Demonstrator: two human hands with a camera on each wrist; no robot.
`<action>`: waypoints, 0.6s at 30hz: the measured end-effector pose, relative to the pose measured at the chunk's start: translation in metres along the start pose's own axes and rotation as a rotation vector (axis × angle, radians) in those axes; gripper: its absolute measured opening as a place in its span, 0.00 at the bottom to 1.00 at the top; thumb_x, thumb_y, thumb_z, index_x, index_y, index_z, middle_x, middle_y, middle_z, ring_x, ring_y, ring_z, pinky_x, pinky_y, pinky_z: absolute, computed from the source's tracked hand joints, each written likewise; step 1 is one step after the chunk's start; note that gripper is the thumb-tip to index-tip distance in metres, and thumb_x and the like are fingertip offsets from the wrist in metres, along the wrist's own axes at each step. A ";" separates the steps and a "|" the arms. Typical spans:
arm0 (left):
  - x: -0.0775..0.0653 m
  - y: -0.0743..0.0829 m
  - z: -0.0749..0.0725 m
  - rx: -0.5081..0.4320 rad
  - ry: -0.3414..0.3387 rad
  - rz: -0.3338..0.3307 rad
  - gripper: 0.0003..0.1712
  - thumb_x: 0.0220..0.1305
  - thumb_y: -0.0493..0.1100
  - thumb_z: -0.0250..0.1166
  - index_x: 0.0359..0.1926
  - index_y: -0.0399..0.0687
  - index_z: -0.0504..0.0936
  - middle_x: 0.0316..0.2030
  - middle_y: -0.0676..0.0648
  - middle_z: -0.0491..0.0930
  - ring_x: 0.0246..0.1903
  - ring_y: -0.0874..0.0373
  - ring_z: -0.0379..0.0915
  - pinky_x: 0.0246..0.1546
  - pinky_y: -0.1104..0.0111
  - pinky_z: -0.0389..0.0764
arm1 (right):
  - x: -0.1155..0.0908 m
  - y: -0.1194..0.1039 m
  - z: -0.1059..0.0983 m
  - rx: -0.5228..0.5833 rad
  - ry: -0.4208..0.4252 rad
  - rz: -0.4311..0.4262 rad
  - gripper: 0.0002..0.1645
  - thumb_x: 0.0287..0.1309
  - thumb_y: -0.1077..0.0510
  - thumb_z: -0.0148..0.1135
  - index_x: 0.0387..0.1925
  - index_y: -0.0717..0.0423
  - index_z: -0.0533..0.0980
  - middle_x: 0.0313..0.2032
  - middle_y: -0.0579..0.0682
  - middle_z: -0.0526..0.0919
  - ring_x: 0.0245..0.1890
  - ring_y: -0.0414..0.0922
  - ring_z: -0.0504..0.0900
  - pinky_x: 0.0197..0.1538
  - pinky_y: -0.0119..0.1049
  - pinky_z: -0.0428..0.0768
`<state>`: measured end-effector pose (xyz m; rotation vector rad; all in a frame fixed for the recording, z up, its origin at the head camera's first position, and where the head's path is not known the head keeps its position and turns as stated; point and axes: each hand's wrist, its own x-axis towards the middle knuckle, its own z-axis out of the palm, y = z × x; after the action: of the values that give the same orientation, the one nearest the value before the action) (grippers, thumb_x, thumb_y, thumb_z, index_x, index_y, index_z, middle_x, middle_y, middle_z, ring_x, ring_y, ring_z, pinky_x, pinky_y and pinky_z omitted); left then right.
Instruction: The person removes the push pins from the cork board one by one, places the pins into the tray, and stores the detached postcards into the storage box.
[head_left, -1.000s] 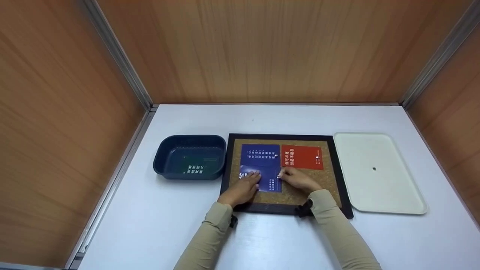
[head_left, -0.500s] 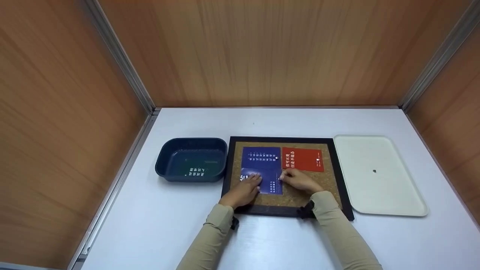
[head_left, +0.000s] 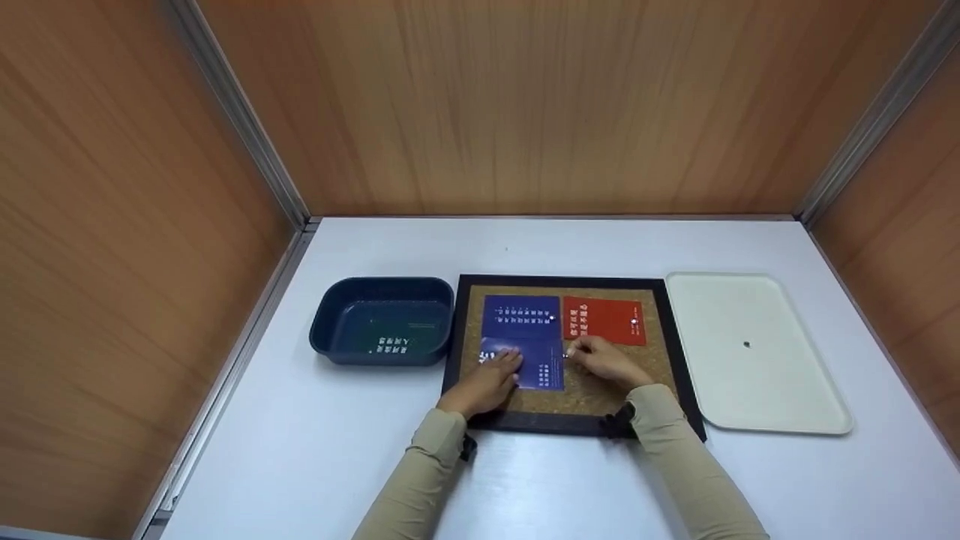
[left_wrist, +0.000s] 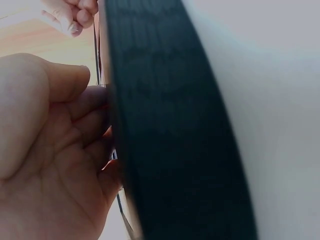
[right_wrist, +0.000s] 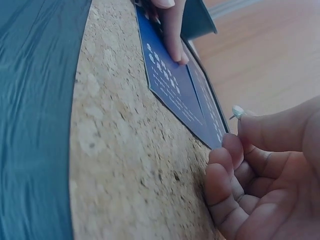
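My left hand (head_left: 484,381) rests on the lower blue card (head_left: 551,371), its fingers spread flat near the card's middle. In the left wrist view the palm of the left hand (left_wrist: 55,140) shows beside the dark frame. My right hand (head_left: 607,361) pinches a small push pin (right_wrist: 236,112) between thumb and fingers, just off the card's right edge. The pin's bare point is visible in the right wrist view. Above lies another blue card (head_left: 517,315), with a pin near its right side. A red card (head_left: 611,322) to its right also bears a pin. All lie on a cork board (head_left: 652,360).
A black frame (head_left: 555,422) edges the cork board. Left of it stands a dark blue basin (head_left: 322,345), with a dark green card (head_left: 420,330) bearing white writing in it. A pale tray (head_left: 780,390) on the right holds one small dark item (head_left: 747,344).
My right hand has shifted slightly right, taking the pin from over the lower blue card's edge to just beyond it. The left hand stays on the card.
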<state>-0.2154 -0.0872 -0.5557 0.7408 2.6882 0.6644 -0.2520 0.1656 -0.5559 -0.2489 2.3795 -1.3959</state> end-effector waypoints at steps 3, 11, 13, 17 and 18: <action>0.000 -0.001 0.001 0.005 -0.008 0.000 0.27 0.76 0.44 0.43 0.71 0.40 0.60 0.73 0.43 0.56 0.73 0.47 0.49 0.74 0.54 0.53 | -0.003 0.002 -0.004 0.024 -0.006 -0.001 0.10 0.67 0.61 0.52 0.36 0.66 0.75 0.27 0.48 0.73 0.27 0.41 0.71 0.31 0.30 0.71; 0.000 0.000 0.000 0.018 -0.010 0.000 0.27 0.76 0.45 0.43 0.71 0.40 0.60 0.73 0.44 0.57 0.73 0.47 0.49 0.73 0.54 0.54 | -0.010 0.005 -0.017 0.030 0.009 -0.004 0.11 0.68 0.62 0.50 0.38 0.68 0.74 0.31 0.51 0.75 0.30 0.43 0.73 0.34 0.32 0.75; 0.000 0.000 -0.001 0.013 -0.013 -0.003 0.27 0.76 0.45 0.43 0.71 0.41 0.60 0.73 0.44 0.56 0.73 0.47 0.49 0.74 0.54 0.54 | -0.011 0.006 -0.020 0.002 0.023 0.007 0.11 0.68 0.61 0.51 0.38 0.66 0.75 0.31 0.51 0.75 0.30 0.43 0.73 0.34 0.32 0.75; 0.000 0.000 -0.002 0.014 -0.014 0.002 0.27 0.77 0.45 0.43 0.71 0.41 0.60 0.73 0.43 0.56 0.74 0.47 0.48 0.74 0.54 0.54 | -0.014 0.007 -0.028 -0.002 0.037 0.046 0.11 0.68 0.60 0.51 0.38 0.65 0.74 0.30 0.52 0.75 0.29 0.43 0.73 0.32 0.33 0.74; 0.000 0.000 -0.002 0.018 -0.011 0.006 0.27 0.76 0.45 0.43 0.71 0.40 0.60 0.73 0.43 0.56 0.73 0.47 0.49 0.74 0.54 0.54 | -0.015 0.007 -0.030 0.003 0.041 0.055 0.11 0.69 0.60 0.51 0.38 0.65 0.74 0.31 0.53 0.76 0.29 0.43 0.73 0.32 0.33 0.74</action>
<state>-0.2156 -0.0879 -0.5540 0.7555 2.6866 0.6368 -0.2500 0.1984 -0.5452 -0.1536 2.3986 -1.3920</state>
